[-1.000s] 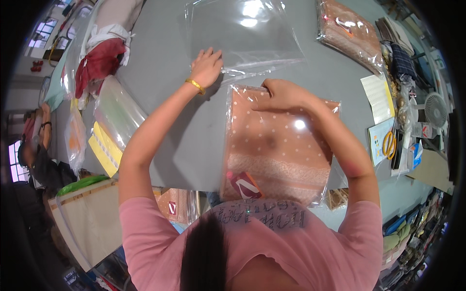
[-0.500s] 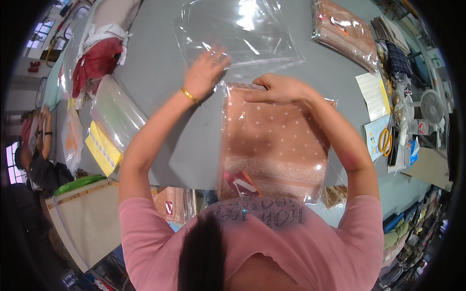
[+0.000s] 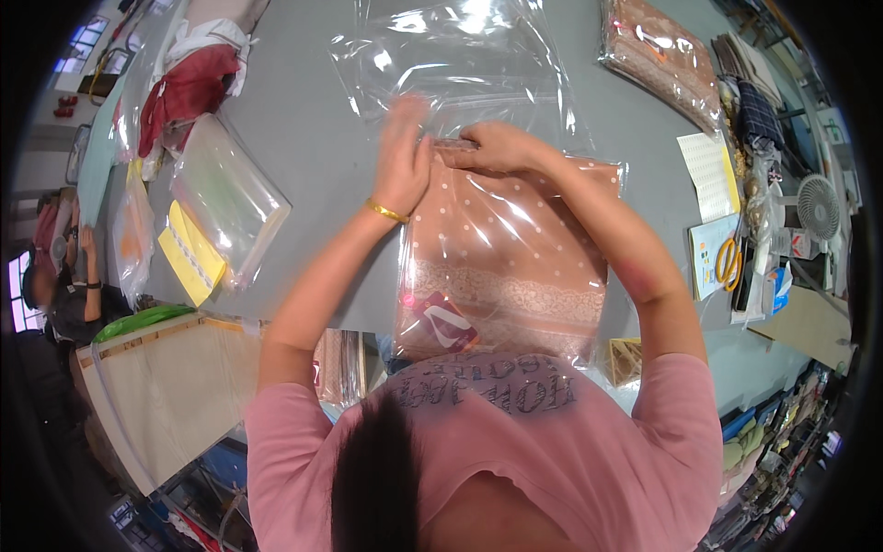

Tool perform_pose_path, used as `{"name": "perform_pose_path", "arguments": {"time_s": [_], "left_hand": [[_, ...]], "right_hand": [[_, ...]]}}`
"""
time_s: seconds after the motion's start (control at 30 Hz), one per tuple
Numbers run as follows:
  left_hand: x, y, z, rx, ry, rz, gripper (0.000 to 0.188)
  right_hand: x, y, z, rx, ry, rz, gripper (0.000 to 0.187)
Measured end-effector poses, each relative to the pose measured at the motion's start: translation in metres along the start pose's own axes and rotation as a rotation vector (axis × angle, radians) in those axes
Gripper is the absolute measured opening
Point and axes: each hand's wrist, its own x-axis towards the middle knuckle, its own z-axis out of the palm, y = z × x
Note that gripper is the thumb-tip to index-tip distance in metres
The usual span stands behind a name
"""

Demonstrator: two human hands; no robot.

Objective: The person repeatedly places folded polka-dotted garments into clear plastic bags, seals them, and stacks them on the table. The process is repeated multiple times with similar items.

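Basically, right hand [image 3: 501, 147] pinches the top edge of the polka-dot packet [image 3: 506, 221], fingers curled over the film near its left corner; probably held there because a slick bag gives little to grip except its edge. Left hand [image 3: 402, 170] is open beside that same corner, not curled round anything visible. Its fingertips are blurred, so can't tell finger spacing or firm contact; reads like a side guard for the corner. Packet lies on the counter [image 3: 303, 138] right in front of the person, lower edge at the pink shirt [image 3: 533, 432], likely so both arms reach its top comfortably. Label card [image 3: 446, 322] shows through the film at lower left. Just past the hands: loose clear bags [image 3: 460, 64], flat, presumably within reach on purpose. Far right, another brown packet [image 3: 658, 64] lies well apart, probably parked out of the work area. Yellow scissors [image 3: 728, 265] and a printed sheet [image 3: 708, 175] sit at the right, clear of the elbow. Left side: bag stack [image 3: 225, 202] with a yellow card [image 3: 191, 253] next to it, likewise outside the arm.
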Motion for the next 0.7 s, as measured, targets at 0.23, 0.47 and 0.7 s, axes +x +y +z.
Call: {"name": "perform_pose_path", "arguments": {"time_s": [0.23,0.47,0.7], "left_hand": [[-0.024,-0.022,-0.005,-0.342,-0.086,-0.825,0.121],[-0.028,-0.017,-0.025,-0.534,-0.308,-0.838,0.139],[-0.022,0.013,-0.012,0.443,-0.193,-0.203,0.095]], "right_hand": [[0.002,-0.023,0.004,-0.11,0.046,-0.033,0.06],[-0.097,-0.057,0.017,-0.519,0.64,-0.162,0.067],[-0.201,0.046,0.037,0.608,0.696,0.493,0.076]]}}
